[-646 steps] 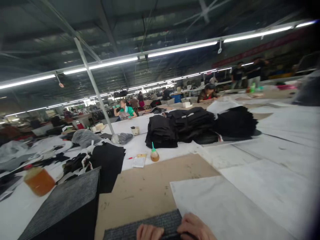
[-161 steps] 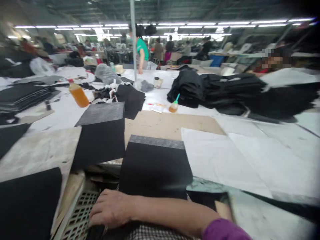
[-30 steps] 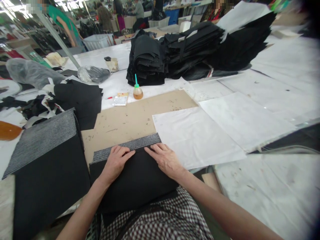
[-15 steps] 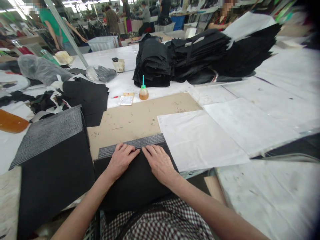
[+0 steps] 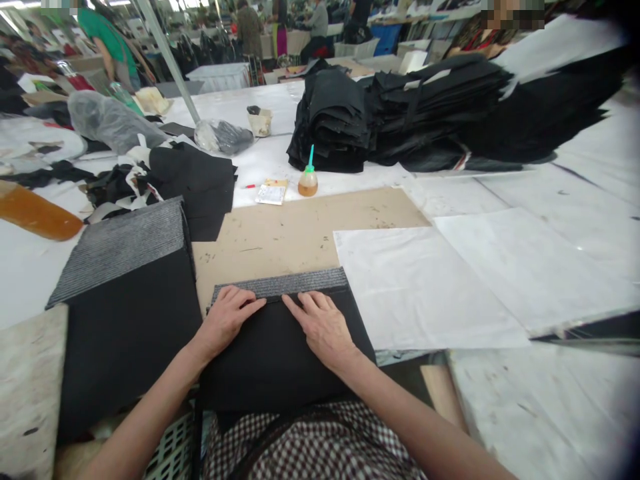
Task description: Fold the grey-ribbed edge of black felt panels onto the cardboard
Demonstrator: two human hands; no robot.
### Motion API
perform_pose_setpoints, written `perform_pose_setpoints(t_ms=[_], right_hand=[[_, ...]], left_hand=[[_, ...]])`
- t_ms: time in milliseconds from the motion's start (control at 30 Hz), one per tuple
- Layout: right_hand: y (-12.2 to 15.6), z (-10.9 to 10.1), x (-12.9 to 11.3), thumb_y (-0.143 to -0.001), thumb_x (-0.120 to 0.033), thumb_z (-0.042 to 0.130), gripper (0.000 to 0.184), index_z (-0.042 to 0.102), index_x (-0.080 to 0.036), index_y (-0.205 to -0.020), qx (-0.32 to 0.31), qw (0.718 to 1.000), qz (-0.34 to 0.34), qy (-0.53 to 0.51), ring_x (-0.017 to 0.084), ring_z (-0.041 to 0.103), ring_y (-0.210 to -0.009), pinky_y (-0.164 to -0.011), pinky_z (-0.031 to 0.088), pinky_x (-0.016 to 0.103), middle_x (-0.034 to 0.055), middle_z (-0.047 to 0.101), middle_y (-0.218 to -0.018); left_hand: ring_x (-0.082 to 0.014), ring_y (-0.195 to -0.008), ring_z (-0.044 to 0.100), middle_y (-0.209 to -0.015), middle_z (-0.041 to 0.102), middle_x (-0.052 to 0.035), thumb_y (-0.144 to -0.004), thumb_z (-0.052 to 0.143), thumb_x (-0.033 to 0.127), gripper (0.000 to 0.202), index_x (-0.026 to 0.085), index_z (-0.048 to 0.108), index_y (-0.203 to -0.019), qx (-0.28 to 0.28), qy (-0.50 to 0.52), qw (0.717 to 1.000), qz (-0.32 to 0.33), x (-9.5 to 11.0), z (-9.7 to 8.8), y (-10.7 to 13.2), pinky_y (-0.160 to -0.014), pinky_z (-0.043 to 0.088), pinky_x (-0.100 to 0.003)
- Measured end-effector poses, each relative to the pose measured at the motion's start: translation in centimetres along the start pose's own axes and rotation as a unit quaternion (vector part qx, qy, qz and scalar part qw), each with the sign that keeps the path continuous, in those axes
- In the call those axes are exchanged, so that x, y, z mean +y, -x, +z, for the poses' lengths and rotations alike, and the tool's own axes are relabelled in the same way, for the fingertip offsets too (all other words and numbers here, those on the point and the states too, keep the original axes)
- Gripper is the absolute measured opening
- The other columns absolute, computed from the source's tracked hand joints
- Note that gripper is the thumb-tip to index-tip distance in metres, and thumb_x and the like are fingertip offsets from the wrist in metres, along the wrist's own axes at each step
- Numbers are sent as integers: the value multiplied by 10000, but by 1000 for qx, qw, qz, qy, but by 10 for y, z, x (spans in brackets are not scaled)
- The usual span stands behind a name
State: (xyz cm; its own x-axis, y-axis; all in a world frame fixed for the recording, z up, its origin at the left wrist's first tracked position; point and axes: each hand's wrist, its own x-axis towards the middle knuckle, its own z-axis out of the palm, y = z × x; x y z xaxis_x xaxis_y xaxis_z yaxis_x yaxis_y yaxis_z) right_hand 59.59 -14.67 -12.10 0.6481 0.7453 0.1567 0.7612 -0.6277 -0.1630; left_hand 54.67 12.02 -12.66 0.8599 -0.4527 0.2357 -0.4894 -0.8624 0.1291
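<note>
In front of me lies a black fabric panel (image 5: 270, 367) with a grey ribbed strip (image 5: 295, 282) along its far edge. My left hand (image 5: 229, 320) rests near the left end of the fold where black meets grey, thumb reaching toward the middle. To the right of centre, my right hand (image 5: 326, 328) lies on the same fold, index finger stretched out. Both hands press down with fingers extended, and neither grasps the cloth. A short gap separates the thumb from the opposite index finger. A stack of similar panels (image 5: 130, 327) sits at my left.
A beige board (image 5: 280, 233) lies beneath the panel's far side, beside white sheets (image 5: 410, 287). Beyond are a small bottle with a green nozzle (image 5: 308, 181), paper slips (image 5: 271, 193) and black fabric bundles (image 5: 430, 113). An orange-brown bottle (image 5: 43, 212) lies left. Other people work behind.
The view has turned slightly left. Both my hands have slid left along the fold, the left one farther, so the gap between them has widened.
</note>
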Motion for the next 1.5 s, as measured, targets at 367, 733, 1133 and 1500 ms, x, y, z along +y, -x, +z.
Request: perform_pose_setpoints(t_ms=[367, 733, 1133, 1500], right_hand=[[-27, 6, -38, -926, -74, 459, 406, 526, -94, -1325, 27, 999, -39, 9, 273, 464, -1113, -983, 409, 421, 141, 559, -1179], [-34, 14, -52, -861, -39, 514, 600, 440, -191, -1436, 11, 999, -47, -2, 279, 461, -1073, -937, 415, 428, 105, 558, -1117], [-59, 10, -68, -929, -92, 474, 360, 579, -156, -1267, 5, 998, -63, 0, 267, 482, -1018, -912, 426, 419, 114, 556, -1085], [-67, 29, -90, -934, -91, 489, 455, 483, -116, -1389, 30, 993, -110, -14, 260, 485, -1025, -923, 445, 409, 117, 568, -1080]], left_hand=[[-213, -1038, 532, -1089, 614, -88, -985, 409, 129, 374, 213, 548, -1322, -44, -47, 998, 26, 2, -14, 0, -988, 376, -426], [-171, -940, 534, -1059, 637, -57, -983, 472, 169, 264, 240, 647, -1169, 19, 31, 997, -65, -30, -25, 42, -910, 393, -367], [-213, -1032, 525, -1100, 623, -83, -987, 443, 169, 287, 193, 589, -1232, -52, -101, 993, 17, -22, -39, 40, -1024, 336, -431], [-176, -961, 522, -1058, 629, -58, -995, 448, 186, 285, 224, 595, -1236, 8, 21, 994, -111, -46, -35, 74, -887, 401, -342]])
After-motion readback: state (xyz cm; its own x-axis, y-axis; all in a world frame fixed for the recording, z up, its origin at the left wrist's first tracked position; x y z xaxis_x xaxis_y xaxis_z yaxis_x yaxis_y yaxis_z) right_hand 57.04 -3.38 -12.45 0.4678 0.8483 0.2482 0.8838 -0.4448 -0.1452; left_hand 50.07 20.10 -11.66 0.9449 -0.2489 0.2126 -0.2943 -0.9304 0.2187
